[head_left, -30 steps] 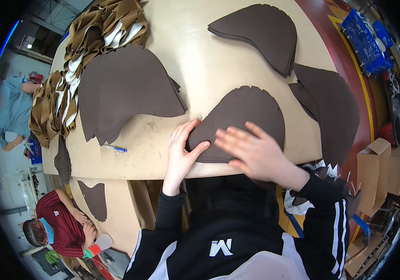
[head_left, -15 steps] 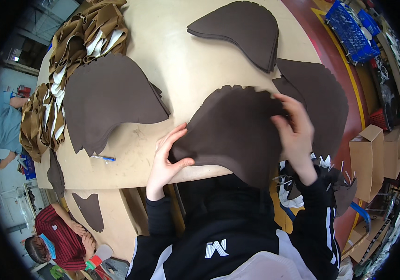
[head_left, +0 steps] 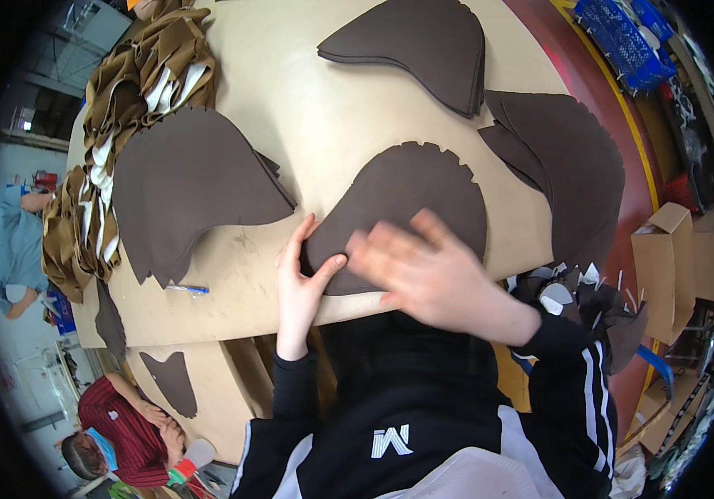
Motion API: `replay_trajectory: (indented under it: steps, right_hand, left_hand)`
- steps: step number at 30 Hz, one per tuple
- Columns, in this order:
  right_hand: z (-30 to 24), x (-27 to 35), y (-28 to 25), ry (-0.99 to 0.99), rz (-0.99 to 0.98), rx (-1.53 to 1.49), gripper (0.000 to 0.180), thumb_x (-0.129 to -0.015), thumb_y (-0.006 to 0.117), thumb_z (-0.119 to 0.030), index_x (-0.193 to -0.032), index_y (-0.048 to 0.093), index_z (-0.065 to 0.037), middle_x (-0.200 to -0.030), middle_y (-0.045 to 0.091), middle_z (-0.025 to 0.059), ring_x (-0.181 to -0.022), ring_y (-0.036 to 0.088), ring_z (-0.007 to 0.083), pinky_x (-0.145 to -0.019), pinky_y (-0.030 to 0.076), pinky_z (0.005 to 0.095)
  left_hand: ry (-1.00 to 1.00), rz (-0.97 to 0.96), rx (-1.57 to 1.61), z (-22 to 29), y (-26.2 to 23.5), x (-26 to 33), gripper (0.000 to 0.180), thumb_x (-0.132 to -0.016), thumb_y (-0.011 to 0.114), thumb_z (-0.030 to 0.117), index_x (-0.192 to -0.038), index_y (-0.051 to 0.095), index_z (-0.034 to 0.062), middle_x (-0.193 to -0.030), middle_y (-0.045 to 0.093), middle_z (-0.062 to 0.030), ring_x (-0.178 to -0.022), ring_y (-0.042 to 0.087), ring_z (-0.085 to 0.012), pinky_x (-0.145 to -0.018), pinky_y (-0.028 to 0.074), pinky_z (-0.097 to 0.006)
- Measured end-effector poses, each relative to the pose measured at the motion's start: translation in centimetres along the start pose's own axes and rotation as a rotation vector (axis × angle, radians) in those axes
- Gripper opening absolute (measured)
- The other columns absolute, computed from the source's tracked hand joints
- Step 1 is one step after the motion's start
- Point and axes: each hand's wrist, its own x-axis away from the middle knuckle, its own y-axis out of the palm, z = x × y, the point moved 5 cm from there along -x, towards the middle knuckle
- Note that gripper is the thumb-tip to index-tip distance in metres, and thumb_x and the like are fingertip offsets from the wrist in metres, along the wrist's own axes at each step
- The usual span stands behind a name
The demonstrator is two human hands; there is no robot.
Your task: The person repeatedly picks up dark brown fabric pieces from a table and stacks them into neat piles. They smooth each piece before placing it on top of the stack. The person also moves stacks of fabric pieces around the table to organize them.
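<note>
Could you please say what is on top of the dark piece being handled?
The left hand has its thumb on the dark piece; the blurred right hand is over it, hiding the surface beneath.

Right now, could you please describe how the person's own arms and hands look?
The left hand and right hand are bare, without gloves; the right is motion-blurred, so finer detail is unclear. The left sleeve and right sleeve are long and black, with white stripes running along the right one's outer side.
</note>
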Motion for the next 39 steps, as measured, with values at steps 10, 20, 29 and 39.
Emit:
replay_trajectory:
  steps: [10,20,29,39]
  right_hand:
    - [10.1,-2.0,0.5,0.247,-0.150,0.171,0.053,-0.104,0.053,-0.043,-0.155,0.047,-0.026,-0.162,0.044,0.0033,-0.152,0.035,0.0254,-0.124,0.024,0.0527]
    - [11.9,1.1,-3.1,0.611,0.287,-0.314,0.037,-0.090,0.077,-0.027,-0.113,0.070,0.001,-0.138,0.062,0.0147,-0.138,0.051,0.0355,-0.114,0.041,0.0465]
    - [8.9,-0.3,0.0,0.368,-0.065,0.255,0.080,-0.095,0.068,-0.040,-0.155,0.038,0.002,-0.160,0.040,0.0192,-0.151,0.034,0.0343,-0.123,0.028,0.0480]
    - [-1.9,0.6,3.4,-0.164,-0.342,-0.409,0.091,-0.091,0.067,-0.054,-0.156,0.036,0.003,-0.163,0.034,0.0215,-0.149,0.038,0.0357,-0.122,0.031,0.0449]
  left_hand:
    - [0.187,0.017,-0.147,1.0,-0.1,0.0,0.049,-0.085,0.081,0.019,-0.130,0.064,0.0048,-0.135,0.064,-0.0110,-0.128,0.056,-0.0305,-0.111,0.040,-0.042]
    - [0.158,-0.006,-0.176,0.7,-0.4,0.1,0.053,-0.082,0.084,0.023,-0.129,0.066,0.0052,-0.130,0.065,-0.0147,-0.126,0.057,-0.0326,-0.108,0.042,-0.043]
    - [0.144,-0.011,-0.229,0.6,-0.4,0.2,0.053,-0.083,0.084,0.023,-0.129,0.066,0.0053,-0.132,0.064,-0.0163,-0.128,0.056,-0.0336,-0.109,0.041,-0.044]
    - [0.138,-0.006,-0.185,0.8,-0.5,0.1,0.050,-0.083,0.083,0.021,-0.128,0.066,0.0055,-0.130,0.065,-0.0156,-0.127,0.057,-0.0332,-0.109,0.041,-0.043]
